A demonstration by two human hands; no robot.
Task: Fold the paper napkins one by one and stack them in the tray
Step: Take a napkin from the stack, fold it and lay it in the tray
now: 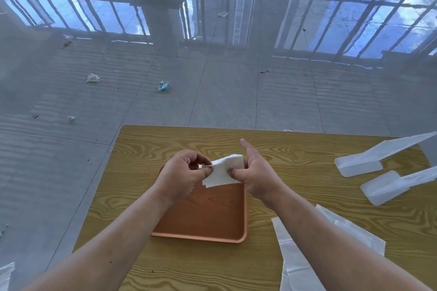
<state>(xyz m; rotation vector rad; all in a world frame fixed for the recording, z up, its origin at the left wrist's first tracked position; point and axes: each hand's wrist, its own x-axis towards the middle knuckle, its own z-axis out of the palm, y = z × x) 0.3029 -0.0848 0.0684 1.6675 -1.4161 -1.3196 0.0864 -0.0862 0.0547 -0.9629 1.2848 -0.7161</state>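
Both hands hold one white folded paper napkin (224, 170) just above the far end of an orange-brown tray (212, 220) on the wooden table (165, 267). My left hand (184, 175) pinches the napkin's left edge between thumb and fingers. My right hand (255, 172) grips its right side with the thumb on top, the fingers stretched out behind. The tray's visible floor is bare. More flat white napkins (298, 264) lie on the table by my right forearm.
Two white plastic legs of a stand (378, 184) rest on the table at the right. The table's far edge runs just beyond my hands. Crumpled bits of paper (93, 78) lie on the glossy tiled floor to the left.
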